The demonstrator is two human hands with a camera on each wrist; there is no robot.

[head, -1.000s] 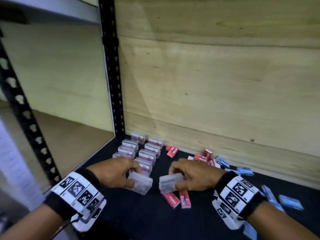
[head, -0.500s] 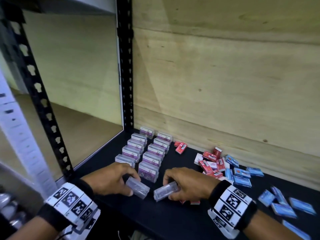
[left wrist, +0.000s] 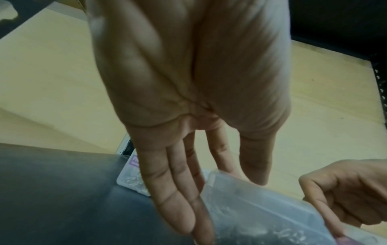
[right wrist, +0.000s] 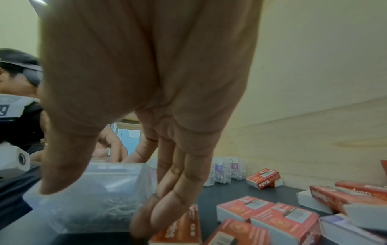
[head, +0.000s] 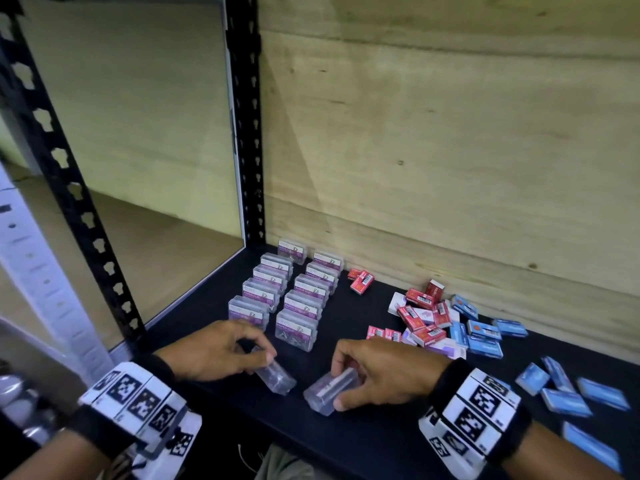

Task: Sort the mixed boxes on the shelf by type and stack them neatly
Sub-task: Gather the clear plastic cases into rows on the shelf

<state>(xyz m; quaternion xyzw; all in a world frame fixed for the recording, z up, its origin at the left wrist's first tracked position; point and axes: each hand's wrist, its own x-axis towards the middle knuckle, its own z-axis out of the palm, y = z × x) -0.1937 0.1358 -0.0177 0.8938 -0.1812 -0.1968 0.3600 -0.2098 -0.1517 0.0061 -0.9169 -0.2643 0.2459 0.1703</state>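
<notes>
Holding one clear paper-clip box apiece, both hands work at the front of the black shelf [head: 346, 441]. The left hand [head: 211, 351] pinches the left clear box [head: 277, 377] by its upper end between thumb and fingertips, its far end down on the shelf; the right hand [head: 384, 372] has its thumb and curled fingers [right wrist: 167, 190] wrapped across the long sides of the right clear box [head: 327, 391], which lies tilted, one edge on the shelf.

At about 12 o'clock from the hands stand two rows of matching paper-clip boxes [head: 294, 292]; at 2 o'clock lies a jumble of red staple boxes [head: 420, 317], and from 2 round to 4 o'clock the blue boxes [head: 485, 337] are scattered.

These clear boxes look like stiff, smooth plastic, likely slippery and light, with loose clips inside that can shift (so the weight may slide to one end). A hold across the two long sides near the middle should keep them level; whether the lids snap tight cannot be told, so squeezing at the lid seam seems risky.
</notes>
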